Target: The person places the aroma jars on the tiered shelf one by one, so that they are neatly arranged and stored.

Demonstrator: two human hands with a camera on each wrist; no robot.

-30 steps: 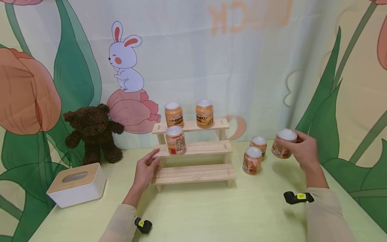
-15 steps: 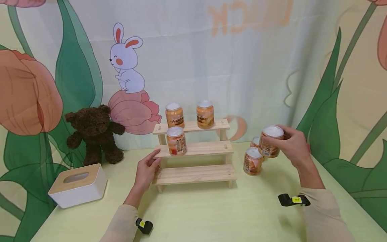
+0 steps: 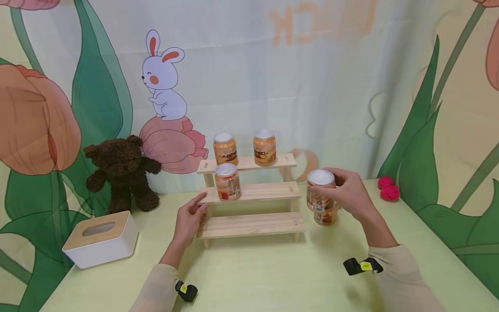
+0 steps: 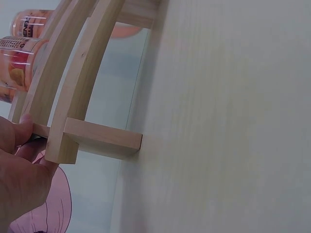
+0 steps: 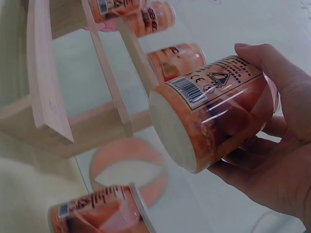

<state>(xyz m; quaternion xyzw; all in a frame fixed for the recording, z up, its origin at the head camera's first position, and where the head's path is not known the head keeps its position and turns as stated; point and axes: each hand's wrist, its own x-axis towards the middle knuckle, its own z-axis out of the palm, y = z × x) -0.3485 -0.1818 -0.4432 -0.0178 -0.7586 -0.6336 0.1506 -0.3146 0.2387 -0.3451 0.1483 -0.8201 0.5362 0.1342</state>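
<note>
Head view: right hand [image 3: 352, 197] carried jar [image 3: 320, 190] leftward, nearer shelf [image 3: 249, 190].

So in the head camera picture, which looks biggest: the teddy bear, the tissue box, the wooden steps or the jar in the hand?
1. Wooden steps, the widest.
2. Teddy bear and tissue box: much alike, and the box sits nearer the camera, so unsure.
3. Jar gripped by the right hand, smallest.
</note>
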